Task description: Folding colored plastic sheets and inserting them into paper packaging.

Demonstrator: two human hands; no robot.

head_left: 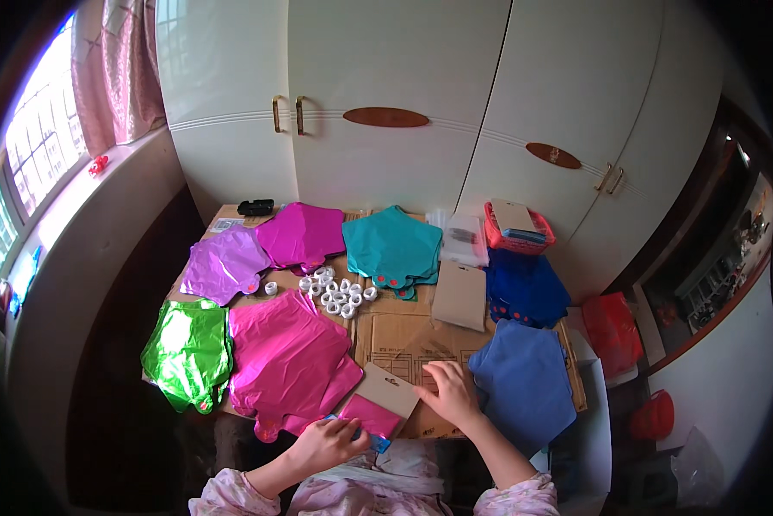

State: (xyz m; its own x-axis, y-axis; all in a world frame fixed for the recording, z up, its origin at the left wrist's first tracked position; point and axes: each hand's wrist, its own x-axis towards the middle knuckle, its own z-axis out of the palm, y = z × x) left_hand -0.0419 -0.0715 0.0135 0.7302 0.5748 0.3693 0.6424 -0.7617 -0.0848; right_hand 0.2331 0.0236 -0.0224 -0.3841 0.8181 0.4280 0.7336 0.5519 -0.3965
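Observation:
My left hand (324, 445) is at the table's near edge, its fingers curled onto the corner of a folded pink foil piece (371, 416). Partly under that foil is a beige card (393, 386) with a hang hole, and a bit of blue (381, 444) shows below it. My right hand (449, 394) is at the card's right side, thumb close to its edge and fingers apart. Left of the card lies a large pink foil balloon stack (287, 365); a dull blue balloon stack (526, 383) lies right of my right hand.
Green (188, 353), lilac (223, 262), magenta (300, 236), teal (392, 243) and dark blue balloon stacks (528, 288) ring the cardboard-covered table. White ribbon rolls (343, 298) lie in the middle. Beige cards (460, 297), clear bags (464, 241) and a red basket (541, 245) stand at right.

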